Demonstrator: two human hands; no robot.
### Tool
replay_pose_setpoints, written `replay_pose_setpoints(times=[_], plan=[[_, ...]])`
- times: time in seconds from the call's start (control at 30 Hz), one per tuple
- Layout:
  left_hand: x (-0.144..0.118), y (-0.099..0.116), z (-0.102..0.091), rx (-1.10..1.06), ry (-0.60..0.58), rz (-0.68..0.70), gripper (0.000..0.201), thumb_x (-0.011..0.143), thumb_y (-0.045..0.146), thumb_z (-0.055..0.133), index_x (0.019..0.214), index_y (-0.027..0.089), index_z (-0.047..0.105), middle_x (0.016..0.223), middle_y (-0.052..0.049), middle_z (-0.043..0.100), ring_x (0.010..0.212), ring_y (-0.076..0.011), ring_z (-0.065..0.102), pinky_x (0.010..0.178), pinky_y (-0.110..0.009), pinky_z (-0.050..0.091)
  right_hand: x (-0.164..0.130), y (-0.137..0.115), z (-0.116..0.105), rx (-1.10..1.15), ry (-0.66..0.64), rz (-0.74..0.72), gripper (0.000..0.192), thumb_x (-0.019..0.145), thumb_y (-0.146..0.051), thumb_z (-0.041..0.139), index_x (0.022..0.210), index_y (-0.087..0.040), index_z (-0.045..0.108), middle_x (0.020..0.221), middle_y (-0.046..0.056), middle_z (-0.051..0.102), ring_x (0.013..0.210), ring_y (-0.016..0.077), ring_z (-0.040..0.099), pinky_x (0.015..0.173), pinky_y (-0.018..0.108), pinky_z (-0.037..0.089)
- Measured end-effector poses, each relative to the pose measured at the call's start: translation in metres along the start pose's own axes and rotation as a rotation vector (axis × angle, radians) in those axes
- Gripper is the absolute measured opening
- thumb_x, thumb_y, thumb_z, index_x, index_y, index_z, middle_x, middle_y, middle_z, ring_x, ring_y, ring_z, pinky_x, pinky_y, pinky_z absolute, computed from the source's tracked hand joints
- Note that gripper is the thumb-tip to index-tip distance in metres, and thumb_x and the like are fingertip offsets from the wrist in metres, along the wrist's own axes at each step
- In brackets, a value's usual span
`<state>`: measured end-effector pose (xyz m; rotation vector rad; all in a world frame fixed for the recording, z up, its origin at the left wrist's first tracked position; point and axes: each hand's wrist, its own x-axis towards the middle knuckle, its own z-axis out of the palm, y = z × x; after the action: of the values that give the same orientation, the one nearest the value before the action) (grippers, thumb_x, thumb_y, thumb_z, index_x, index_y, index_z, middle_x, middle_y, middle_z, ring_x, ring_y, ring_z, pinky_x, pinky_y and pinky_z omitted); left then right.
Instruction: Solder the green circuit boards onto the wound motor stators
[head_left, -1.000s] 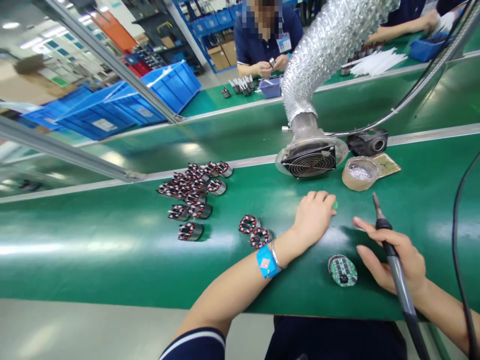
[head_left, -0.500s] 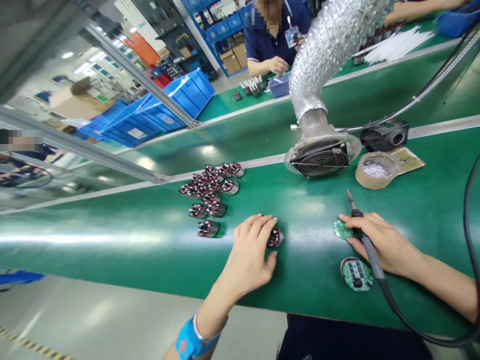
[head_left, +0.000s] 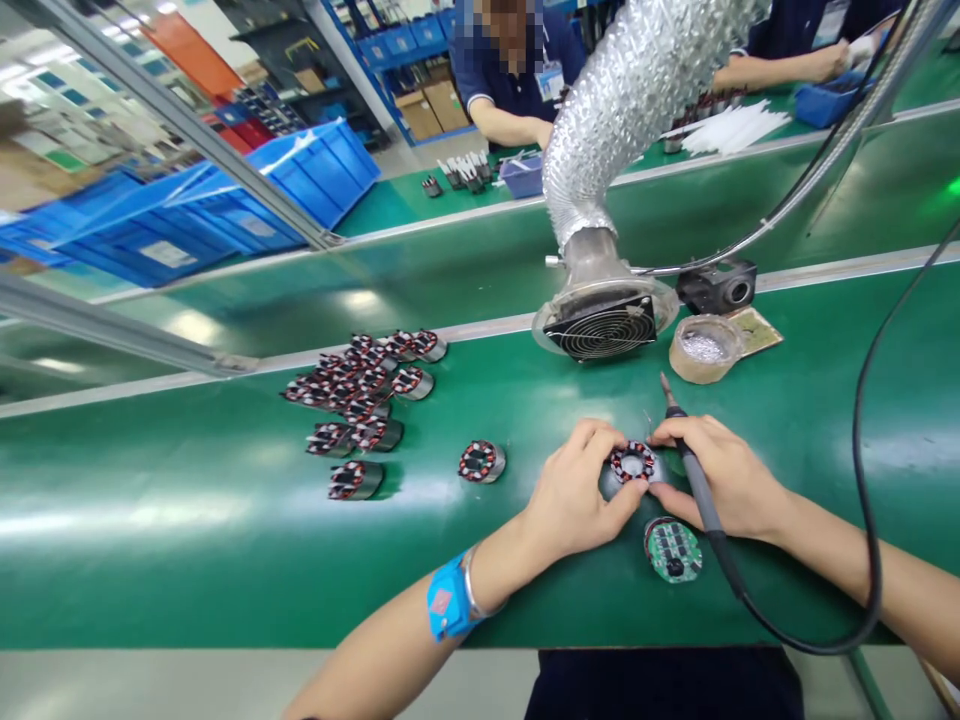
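Left hand (head_left: 574, 492): as we look down at the desk (head_left: 225, 560), its grip encloses the wound ring (head_left: 632, 464).
Right hand (head_left: 731, 485): gripping our soldering iron (head_left: 697, 482).
Wound ring: between our hands, near the circuit board (head_left: 673, 551).

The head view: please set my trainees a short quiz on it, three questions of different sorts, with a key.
1. Multiple choice: What do the fingers of the left hand hold?
A) the fan
B) the coil ring
C) the tub

2. True or false: The soldering iron is in the right hand, its tip pointing away from the person.

3. Fill in the blank: The blue wristband is worn on the ____ arm.

Key:
1. B
2. True
3. left
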<state>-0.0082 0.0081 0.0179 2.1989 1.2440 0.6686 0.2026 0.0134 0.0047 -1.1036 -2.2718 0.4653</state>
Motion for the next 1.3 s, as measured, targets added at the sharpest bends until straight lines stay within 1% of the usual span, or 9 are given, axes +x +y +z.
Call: replay_pose_setpoints(times=[0.23,0.47,0.63,0.7,0.77,0.87,0.93,1.13,1.3], plan=[[-0.001,0.001,-0.005,-0.025,-0.071,0.027,0.021,0.08,0.021,0.064,0.1,0.017,0.066,0.117,-0.012,0.057,0.108,-0.0254,0.057,0.093,-0.044,0.05,0.011,-0.003,0.005,0.065,-0.048,0.073,0.053,0.067,-0.023,0.071,0.112,-0.021,0.043,0.103,0.01,0.062,0.093,0.0274,0.061,0.08,0.043,0.048],[-0.004,-0.013,-0.02,-0.296,-0.017,0.028,0.004,0.079,0.019,0.073,0.076,0.019,0.071,0.097,-0.006,0.067,0.094,-0.0183,0.062,0.087,-0.034,0.049,0.009,-0.006,0.016,0.167,0.017,0.16,0.061,0.061,-0.016,0.074,0.111,-0.023,0.039,0.097,0.004,0.064,0.092,0.0241,0.058,0.082,0.04,0.045],[-0.006,-0.028,-0.054,-0.505,-0.342,0.155,0.011,0.08,0.021,0.073,0.071,0.016,0.071,0.079,-0.004,0.066,0.073,-0.013,0.062,0.07,-0.025,0.05,0.001,-0.005,0.023,0.068,0.156,0.162,0.059,0.062,-0.022,0.078,0.109,-0.022,0.042,0.093,0.005,0.064,0.088,0.0257,0.057,0.082,0.044,0.043],[-0.006,-0.031,-0.057,-0.568,-0.323,0.137,0.009,0.08,0.022,0.072,0.075,0.016,0.068,0.081,-0.004,0.064,0.074,-0.0133,0.061,0.07,-0.025,0.05,-0.003,-0.002,0.021,0.117,0.16,0.164,0.057,0.066,-0.027,0.078,0.111,-0.023,0.042,0.098,0.005,0.065,0.091,0.0259,0.059,0.083,0.044,0.044],[-0.006,-0.031,-0.048,-0.544,-0.16,0.09,0.02,0.079,0.024,0.072,0.097,0.017,0.065,0.094,-0.006,0.06,0.081,-0.0156,0.06,0.073,-0.029,0.051,-0.006,0.0,0.018,0.218,0.156,0.206,0.049,0.074,-0.028,0.074,0.112,-0.025,0.043,0.102,0.005,0.067,0.094,0.0239,0.062,0.085,0.041,0.046],[-0.009,-0.027,-0.017,-0.402,0.007,-0.009,0.083,0.067,0.029,0.081,0.136,0.021,0.036,0.125,-0.014,0.044,0.098,-0.0218,0.058,0.08,-0.036,0.053,-0.01,0.001,0.013,0.284,0.222,0.295,0.028,0.085,-0.022,0.064,0.107,-0.027,0.046,0.093,0.0,0.072,0.089,0.0186,0.067,0.084,0.035,0.049],[-0.011,-0.024,0.004,-0.319,0.018,-0.071,0.11,0.057,0.036,0.088,0.143,0.022,0.021,0.132,-0.016,0.039,0.103,-0.0252,0.057,0.084,-0.042,0.053,-0.012,-0.004,0.012,0.26,0.279,0.307,0.024,0.086,-0.021,0.064,0.104,-0.027,0.049,0.086,-0.002,0.073,0.086,0.0174,0.069,0.084,0.033,0.049],[-0.01,-0.025,0.028,-0.227,0.005,-0.088,0.082,0.075,0.021,0.076,0.139,0.023,0.026,0.114,-0.009,0.06,0.105,-0.0246,0.059,0.092,-0.044,0.049,-0.013,-0.021,-0.002,0.309,0.23,0.061,0.031,0.081,-0.015,0.068,0.105,-0.027,0.052,0.086,-0.001,0.073,0.083,0.0189,0.069,0.088,0.036,0.05],[-0.009,-0.024,0.023,-0.274,-0.046,-0.116,0.076,0.078,0.019,0.072,0.139,0.023,0.027,0.102,-0.004,0.067,0.087,-0.0178,0.063,0.082,-0.035,0.052,-0.007,0.0,-0.025,0.343,0.096,-0.054,0.038,0.079,-0.008,0.057,0.111,-0.025,0.046,0.118,0.007,0.068,0.119,0.0247,0.057,0.103,0.045,0.042]])
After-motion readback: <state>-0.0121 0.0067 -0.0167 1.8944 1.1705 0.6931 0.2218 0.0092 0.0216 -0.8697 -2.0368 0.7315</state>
